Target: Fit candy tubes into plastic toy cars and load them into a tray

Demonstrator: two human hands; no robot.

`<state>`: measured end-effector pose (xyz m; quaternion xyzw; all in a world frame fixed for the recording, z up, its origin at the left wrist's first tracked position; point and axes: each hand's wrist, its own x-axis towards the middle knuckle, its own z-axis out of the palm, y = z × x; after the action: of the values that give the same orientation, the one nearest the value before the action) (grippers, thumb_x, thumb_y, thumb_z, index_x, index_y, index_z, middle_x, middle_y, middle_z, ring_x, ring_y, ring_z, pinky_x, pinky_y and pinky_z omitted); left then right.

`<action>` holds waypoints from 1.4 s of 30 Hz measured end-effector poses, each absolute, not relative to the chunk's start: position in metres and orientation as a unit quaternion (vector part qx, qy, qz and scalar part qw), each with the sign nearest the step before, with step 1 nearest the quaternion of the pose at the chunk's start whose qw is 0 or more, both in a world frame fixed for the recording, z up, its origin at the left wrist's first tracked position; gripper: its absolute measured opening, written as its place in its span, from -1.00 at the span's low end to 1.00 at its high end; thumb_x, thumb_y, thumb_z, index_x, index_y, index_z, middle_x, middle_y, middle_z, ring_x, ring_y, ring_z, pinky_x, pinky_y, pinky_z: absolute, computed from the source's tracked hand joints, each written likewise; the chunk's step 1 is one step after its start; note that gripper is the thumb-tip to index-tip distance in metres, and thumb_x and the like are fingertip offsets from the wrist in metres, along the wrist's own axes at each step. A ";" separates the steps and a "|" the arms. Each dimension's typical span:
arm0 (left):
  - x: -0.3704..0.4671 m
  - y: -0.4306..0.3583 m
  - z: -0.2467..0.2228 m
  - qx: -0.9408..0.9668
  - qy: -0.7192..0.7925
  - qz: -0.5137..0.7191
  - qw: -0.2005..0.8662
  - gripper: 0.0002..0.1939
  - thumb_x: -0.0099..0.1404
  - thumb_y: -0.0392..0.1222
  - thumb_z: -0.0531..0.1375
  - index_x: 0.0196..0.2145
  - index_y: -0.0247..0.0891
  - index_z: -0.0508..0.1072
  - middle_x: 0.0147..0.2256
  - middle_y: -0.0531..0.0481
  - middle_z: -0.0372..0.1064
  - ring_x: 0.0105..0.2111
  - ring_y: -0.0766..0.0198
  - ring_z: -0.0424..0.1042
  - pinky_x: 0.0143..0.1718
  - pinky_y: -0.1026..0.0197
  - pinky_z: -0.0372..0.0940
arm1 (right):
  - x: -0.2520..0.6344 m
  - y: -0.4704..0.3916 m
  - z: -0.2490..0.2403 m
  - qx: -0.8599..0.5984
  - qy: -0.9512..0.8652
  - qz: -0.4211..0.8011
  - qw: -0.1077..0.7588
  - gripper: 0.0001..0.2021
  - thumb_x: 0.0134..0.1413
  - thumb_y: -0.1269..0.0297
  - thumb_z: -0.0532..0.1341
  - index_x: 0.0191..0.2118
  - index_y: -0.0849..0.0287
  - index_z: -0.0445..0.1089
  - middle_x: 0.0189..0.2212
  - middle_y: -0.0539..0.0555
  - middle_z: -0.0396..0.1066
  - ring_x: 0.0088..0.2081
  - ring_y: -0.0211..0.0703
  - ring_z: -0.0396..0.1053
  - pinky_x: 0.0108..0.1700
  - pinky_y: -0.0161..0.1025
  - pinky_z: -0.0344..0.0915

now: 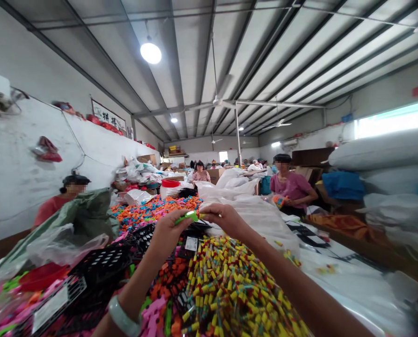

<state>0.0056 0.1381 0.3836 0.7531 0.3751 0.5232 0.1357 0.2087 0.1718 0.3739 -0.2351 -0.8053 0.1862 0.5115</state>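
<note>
My left hand pinches a bright green plastic piece above the middle of the table. Close beside it, at the right end of the green piece, my right hand has its fingers pressed together on a small yellow and red piece. Whether the two pieces touch is too small to tell. Below my hands lies a large heap of yellow pieces with red and teal parts. Left of that heap are orange pieces and pink pieces.
Black plastic baskets and a red bowl stand at the left. Small multicoloured parts are heaped farther back. White plastic sheeting covers the right side. Several people sit around, one in a purple shirt.
</note>
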 end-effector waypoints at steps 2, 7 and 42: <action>0.007 0.139 0.385 0.750 0.380 0.518 0.158 -0.63 0.12 0.09 0.22 -0.24 -0.23 0.55 -0.43 0.03 0.44 -0.43 0.25 0.32 -0.38 0.24 0.23 | 0.207 0.175 0.371 -0.225 -0.773 0.278 0.524 -0.71 0.00 0.06 0.30 -0.23 0.16 0.54 -0.36 0.01 0.50 -0.36 -0.26 0.34 -0.26 -0.28 0.27; 0.017 0.141 0.385 0.727 0.406 0.522 0.184 -0.57 0.07 0.15 0.24 -0.27 -0.27 0.55 -0.53 0.07 0.38 -0.52 0.29 0.27 -0.46 0.26 0.18 | 0.198 0.180 0.351 -0.212 -0.648 0.456 0.572 -0.62 -0.20 0.04 0.41 -0.27 0.20 0.51 -0.41 -0.02 0.46 -0.41 -0.34 0.30 -0.29 -0.33 0.27; 0.029 0.176 0.411 0.785 0.453 0.421 0.033 -0.47 0.03 -0.02 0.25 -0.05 -0.31 0.45 -0.06 -0.16 0.45 -0.05 0.00 0.40 0.04 -0.02 0.25 | 0.205 0.193 0.330 -0.258 -0.758 0.321 0.505 -0.67 -0.14 0.04 0.34 -0.40 0.25 0.48 -0.48 -0.04 0.32 -0.39 -0.30 0.15 -0.32 -0.33 0.10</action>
<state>0.0293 0.1755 0.4111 0.7847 0.4534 0.4215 0.0333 0.2052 0.1933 0.3298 -0.2585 -0.7581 0.3210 0.5053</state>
